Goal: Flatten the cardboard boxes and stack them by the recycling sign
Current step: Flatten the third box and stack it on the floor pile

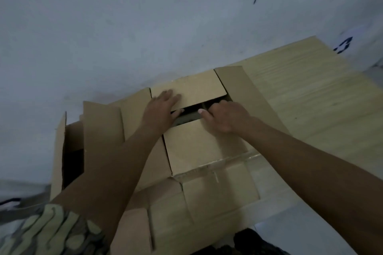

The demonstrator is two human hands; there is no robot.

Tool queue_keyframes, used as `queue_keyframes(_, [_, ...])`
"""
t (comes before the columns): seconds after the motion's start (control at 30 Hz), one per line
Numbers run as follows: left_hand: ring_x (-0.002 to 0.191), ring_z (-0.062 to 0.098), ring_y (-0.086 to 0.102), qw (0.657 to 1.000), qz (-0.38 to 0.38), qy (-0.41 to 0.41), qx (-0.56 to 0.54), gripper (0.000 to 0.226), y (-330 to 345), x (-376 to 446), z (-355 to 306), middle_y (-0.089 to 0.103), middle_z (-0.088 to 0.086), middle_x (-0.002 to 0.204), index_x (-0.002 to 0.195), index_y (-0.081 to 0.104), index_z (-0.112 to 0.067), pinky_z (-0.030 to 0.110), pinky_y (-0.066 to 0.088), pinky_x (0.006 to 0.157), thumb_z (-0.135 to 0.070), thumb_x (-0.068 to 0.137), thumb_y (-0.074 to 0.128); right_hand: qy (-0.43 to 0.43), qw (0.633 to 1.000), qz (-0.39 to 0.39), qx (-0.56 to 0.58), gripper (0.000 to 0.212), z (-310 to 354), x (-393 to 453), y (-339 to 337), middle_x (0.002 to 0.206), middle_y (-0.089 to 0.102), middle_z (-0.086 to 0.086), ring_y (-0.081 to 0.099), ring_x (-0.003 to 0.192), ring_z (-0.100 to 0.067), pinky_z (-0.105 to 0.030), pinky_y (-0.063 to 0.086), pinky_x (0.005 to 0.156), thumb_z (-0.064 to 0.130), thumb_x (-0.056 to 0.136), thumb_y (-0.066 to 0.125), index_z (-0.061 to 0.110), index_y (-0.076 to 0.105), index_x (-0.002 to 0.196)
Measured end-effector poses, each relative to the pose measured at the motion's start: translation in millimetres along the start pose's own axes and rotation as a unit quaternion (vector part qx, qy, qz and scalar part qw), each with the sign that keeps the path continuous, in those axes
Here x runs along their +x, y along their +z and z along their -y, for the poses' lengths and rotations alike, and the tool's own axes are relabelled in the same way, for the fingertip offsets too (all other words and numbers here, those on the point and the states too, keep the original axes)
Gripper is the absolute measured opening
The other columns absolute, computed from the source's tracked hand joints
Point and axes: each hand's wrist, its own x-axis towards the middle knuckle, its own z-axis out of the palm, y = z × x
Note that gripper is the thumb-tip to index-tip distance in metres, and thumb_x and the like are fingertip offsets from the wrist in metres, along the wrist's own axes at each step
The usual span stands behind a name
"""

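A brown cardboard box [207,147] lies in the middle, close to a pale wall [145,27]. Its flaps are spread out on all sides. Two flaps lie over the middle of the box, a far flap [196,87] and a near flap [199,145]. There is a dark gap [190,113] between them.

The left hand [163,107] lies on the near left corner of the far flap. Its fingers [173,96] are straight and flat on the cardboard, and the thumb points into the gap. It is not gripping anything.

The right hand [224,115] is at the far right corner of the near flap, beside the gap. Its thumb lies on top of the flap. Its other fingers [217,103] are curled and dip down into the gap, so they look hooked over the flap's edge. The fingertips are hidden in the dark.

Another box [68,151] stands on the left, with one side flap up and a dark inside. More flat cardboard [207,203] lies nearer to the person, under both arms.

On the right is a pale board with wood lines [310,99]. It lies flat beside the box. On the wall above its far corner is a small dark mark [344,45], blurred and hard to read.

At the bottom left is a sleeve [53,232] with green and grey patches.
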Motion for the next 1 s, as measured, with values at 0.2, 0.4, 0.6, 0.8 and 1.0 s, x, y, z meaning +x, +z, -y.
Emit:
queue_keyframes(0.2, [0.102, 0.027, 0.068, 0.989, -0.135, 0.043, -0.041, 0.039, -45, 19, 16, 0.072, 0.001, 0.115, 0.117, 0.071, -0.025, 0.035, 0.052, 0.077, -0.049, 0.095, 0.049, 0.055, 0.997, 0.047, 0.003, 0.052, 19, -22, -50, 0.09, 0.053, -0.006, 0.054, 0.082, -0.025, -0.035, 0.04, 0.072, 0.06, 0.099, 0.032, 0.015, 0.056, 0.089])
queue_keyframes(0.4, [0.09, 0.035, 0.065, 0.971, -0.236, 0.033, -0.004, 0.026, -74, 57, 14, 0.07, 0.013, 0.101, 0.116, 0.063, -0.014, 0.041, 0.048, 0.074, -0.025, 0.093, 0.058, 0.108, 0.963, 0.239, 0.062, 0.059, 30, -56, -68, 0.117, 0.06, -0.004, 0.055, 0.098, -0.023, -0.036, 0.045, 0.086, 0.073, 0.084, 0.052, 0.02, 0.064, 0.107])
queue_keyframes(0.6, [0.145, 0.033, 0.027, 0.976, -0.2, 0.021, 0.08, 0.057, -58, 80, 22, 0.035, 0.012, 0.154, 0.147, 0.037, -0.018, 0.054, 0.013, 0.116, -0.027, 0.094, 0.055, 0.089, 0.931, 0.346, 0.076, 0.087, 30, -81, -28, 0.137, 0.055, 0.003, 0.052, 0.124, -0.021, -0.041, 0.042, 0.105, 0.089, 0.073, 0.047, 0.026, 0.062, 0.131])
queue_keyframes(0.8, [0.149, 0.037, 0.001, 0.993, -0.06, -0.02, 0.104, 0.089, -31, 97, 38, 0.002, 0.014, 0.163, 0.155, 0.012, -0.013, 0.059, -0.002, 0.115, -0.052, 0.089, 0.057, 0.065, 0.97, 0.226, 0.064, 0.094, 27, -86, 30, 0.119, 0.065, 0.003, 0.061, 0.106, -0.018, -0.041, 0.048, 0.093, 0.098, 0.066, 0.03, 0.03, 0.066, 0.12])
queue_keyframes(1.0, [0.116, 0.036, 0.057, 0.999, 0.025, -0.028, 0.014, 0.043, 9, 88, 51, 0.062, 0.016, 0.126, 0.128, 0.056, -0.019, 0.047, 0.046, 0.092, -0.047, 0.096, 0.049, 0.009, 0.995, -0.094, -0.042, 0.08, 19, -86, 80, 0.043, 0.039, 0.007, 0.04, 0.039, -0.013, -0.025, 0.034, 0.049, 0.082, 0.087, 0.022, 0.018, 0.053, 0.051])
